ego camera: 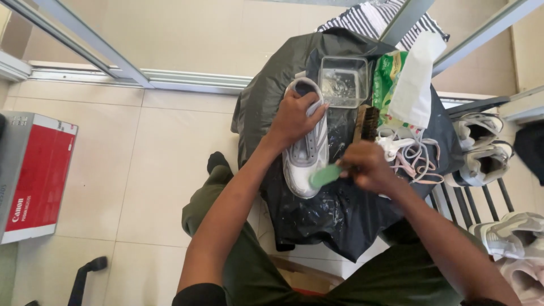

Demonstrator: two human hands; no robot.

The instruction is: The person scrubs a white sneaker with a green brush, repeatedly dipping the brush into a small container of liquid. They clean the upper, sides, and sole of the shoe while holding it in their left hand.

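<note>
Sneaker (304, 153) gripped at collar by left hand (294, 116); right hand (368, 167) clamps green brush (324, 176), seemingly on toe.

A single camera, worn on the person's head, looks steeply down from above the black plastic sheet (340, 209), which fills the middle of the frame at close range. The top of the frame beyond the sheet faces a glass door, probably; no second view shares the scene.
</note>
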